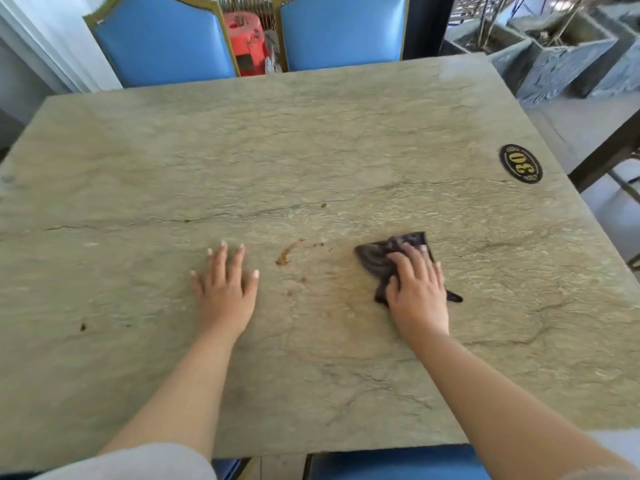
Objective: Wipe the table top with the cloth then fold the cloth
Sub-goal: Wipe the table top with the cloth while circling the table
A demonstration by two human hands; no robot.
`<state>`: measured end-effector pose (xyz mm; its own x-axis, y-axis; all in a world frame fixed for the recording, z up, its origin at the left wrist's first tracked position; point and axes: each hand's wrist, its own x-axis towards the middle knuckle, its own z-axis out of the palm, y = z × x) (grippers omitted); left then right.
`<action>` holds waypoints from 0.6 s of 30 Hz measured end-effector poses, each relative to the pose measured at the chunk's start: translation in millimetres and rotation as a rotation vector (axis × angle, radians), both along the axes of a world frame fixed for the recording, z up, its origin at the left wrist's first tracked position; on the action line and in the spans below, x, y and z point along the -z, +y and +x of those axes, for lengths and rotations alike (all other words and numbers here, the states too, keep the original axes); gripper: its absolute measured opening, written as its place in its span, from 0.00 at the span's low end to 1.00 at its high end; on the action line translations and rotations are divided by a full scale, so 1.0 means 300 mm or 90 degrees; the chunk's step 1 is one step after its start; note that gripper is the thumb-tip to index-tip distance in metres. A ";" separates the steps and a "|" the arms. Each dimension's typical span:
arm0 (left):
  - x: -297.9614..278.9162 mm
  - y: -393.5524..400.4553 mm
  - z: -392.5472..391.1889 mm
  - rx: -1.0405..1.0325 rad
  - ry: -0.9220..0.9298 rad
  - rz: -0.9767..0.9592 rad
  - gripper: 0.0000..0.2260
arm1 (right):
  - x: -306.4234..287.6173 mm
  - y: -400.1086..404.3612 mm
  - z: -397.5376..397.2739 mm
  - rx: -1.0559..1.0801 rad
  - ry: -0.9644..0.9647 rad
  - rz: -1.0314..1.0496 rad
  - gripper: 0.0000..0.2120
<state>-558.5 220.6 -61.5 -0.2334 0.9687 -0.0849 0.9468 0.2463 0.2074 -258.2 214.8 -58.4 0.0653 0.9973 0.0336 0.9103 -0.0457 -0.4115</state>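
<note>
A dark grey cloth (379,259) lies bunched on the greenish stone table top (311,140), right of centre. My right hand (417,289) presses flat on the cloth, covering its near half. My left hand (225,287) rests flat on the bare table with fingers spread, holding nothing. Between the hands sits a brown smear (287,252), with small brown spots around it. Another brown spot (83,327) marks the table at the near left.
An oval black plaque with the number 30 (520,163) sits near the table's right edge. Two blue chairs (162,36) (341,29) stand at the far side, a red object (247,43) between them. A blue seat (398,462) is below the near edge. Grey stone planters (561,57) stand far right.
</note>
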 end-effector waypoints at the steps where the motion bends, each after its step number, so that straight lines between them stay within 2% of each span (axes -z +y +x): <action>1: 0.011 0.001 -0.013 0.001 0.026 -0.001 0.26 | -0.001 0.043 -0.010 0.073 0.006 -0.015 0.22; 4: 0.033 -0.003 -0.010 -0.002 0.069 0.028 0.28 | -0.012 0.186 -0.090 0.197 -0.018 -0.078 0.26; 7: 0.040 -0.002 -0.012 0.001 0.070 0.028 0.30 | -0.024 0.301 -0.213 0.191 -0.018 -0.109 0.27; 9: 0.040 0.002 -0.016 0.001 0.068 0.036 0.30 | -0.033 0.310 -0.322 0.090 -0.010 -0.103 0.28; 12: 0.035 0.000 -0.011 -0.008 0.057 0.065 0.29 | -0.039 0.213 -0.433 -0.153 0.027 -0.086 0.27; 14: 0.025 0.010 -0.001 -0.032 0.038 0.103 0.26 | -0.036 0.182 -0.392 -0.210 0.047 -0.078 0.27; 16: 0.004 0.059 0.013 -0.046 0.007 0.144 0.24 | -0.033 0.220 -0.302 -0.117 0.036 -0.073 0.27; 18: -0.016 0.148 0.034 -0.005 -0.001 0.147 0.24 | -0.029 0.298 -0.218 0.031 0.003 -0.088 0.29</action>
<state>-548.2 265.1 -56.7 -0.2415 0.9606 0.1378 0.9444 0.2000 0.2611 -323.5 304.2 -49.6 0.1138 0.9879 -0.1050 0.9039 -0.1468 -0.4017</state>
